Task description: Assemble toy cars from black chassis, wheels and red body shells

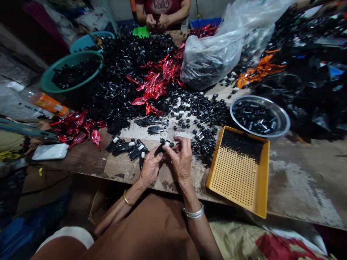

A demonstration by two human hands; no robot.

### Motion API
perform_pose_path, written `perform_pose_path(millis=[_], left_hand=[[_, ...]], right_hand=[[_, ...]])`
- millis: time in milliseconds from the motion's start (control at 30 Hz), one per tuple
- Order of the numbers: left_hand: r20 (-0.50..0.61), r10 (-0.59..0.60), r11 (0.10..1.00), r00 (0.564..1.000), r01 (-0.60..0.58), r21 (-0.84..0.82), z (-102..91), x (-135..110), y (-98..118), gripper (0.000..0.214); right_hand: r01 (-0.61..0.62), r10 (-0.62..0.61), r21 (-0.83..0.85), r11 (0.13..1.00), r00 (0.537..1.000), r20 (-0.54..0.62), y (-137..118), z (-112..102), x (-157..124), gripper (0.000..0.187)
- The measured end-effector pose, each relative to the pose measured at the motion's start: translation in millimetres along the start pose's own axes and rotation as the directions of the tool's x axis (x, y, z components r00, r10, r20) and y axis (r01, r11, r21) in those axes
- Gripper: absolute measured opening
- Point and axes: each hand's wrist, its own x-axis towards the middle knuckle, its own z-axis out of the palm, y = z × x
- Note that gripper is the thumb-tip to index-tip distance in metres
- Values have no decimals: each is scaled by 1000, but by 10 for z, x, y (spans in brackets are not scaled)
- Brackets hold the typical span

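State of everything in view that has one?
Left hand: gripping a black part
Right hand: fingers closed on the same part
Yellow tray: part filled, black bits at far end
Metal bowl: uncovered, holding black pieces
Green tub: uncovered, loaded
Clear bag: bulging, mouth unclear
Bottle: cap on

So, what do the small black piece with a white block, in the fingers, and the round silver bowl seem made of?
Small black piece with white block: probably plastic, from the even, matte-looking block, though too small for certainty.
Round silver bowl: apparently polished metal, by its bright, reflective rim.
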Motion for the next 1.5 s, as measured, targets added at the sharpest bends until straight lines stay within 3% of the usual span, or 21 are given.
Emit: perform_pose_path(millis=[133,267,400,467,567,700,733,800,933,1000,1167,1300,1433,1500], left_hand=[[90,-55,994,994,46,101,-54,-93,6,30],[98,-17,932,995,-20,362,-186,-94,159,33],[2,178,790,984,-144,595,-413,-83,545,37],[-100,331,703,938,-175,689,-587,-89,764,41],[-137,463,484,876,-120,867,-908,-102,1009,39],[48,540,-89,840,0,996,-1245,-114,1077,38],[92,561,-198,822,25,980,-1288,-114,1059,40],[157,601,-318,783,55,946,-1322,-103,1014,44],[253,665,-360,703,6,933,-1255,-35,996,44],[301,664,-363,685,-57,930,-1172,15,1039,43],[492,478,-447,727,-281,849,-790,193,1142,39],[634,243,-549,734,-435,714,-414,459,1051,38],[599,41,-584,800,-467,664,-232,764,906,43],[529,49,-553,847,-418,721,-217,864,873,40]], right_hand=[[80,-74,-42,996,987,145,55,-109,-19,25],[-11,13,-11,1000,979,201,8,-42,10,25],[-61,-1,149,987,921,389,-112,115,76,25],[2,-64,142,990,898,435,-133,180,125,22],[118,-64,-116,986,918,392,-66,229,270,17],[109,11,-505,856,973,229,106,233,606,11],[103,13,-543,833,979,206,134,236,693,13],[122,10,-570,813,975,223,155,261,835,17],[298,-47,-547,782,904,425,91,416,890,15],[365,-70,-559,745,876,478,48,511,820,12],[371,-56,-574,730,869,492,24,585,672,11],[321,-103,-368,873,857,505,115,491,690,22],[223,-149,-83,971,843,516,238,357,793,17],[215,-146,-113,970,888,435,268,300,878,16]])
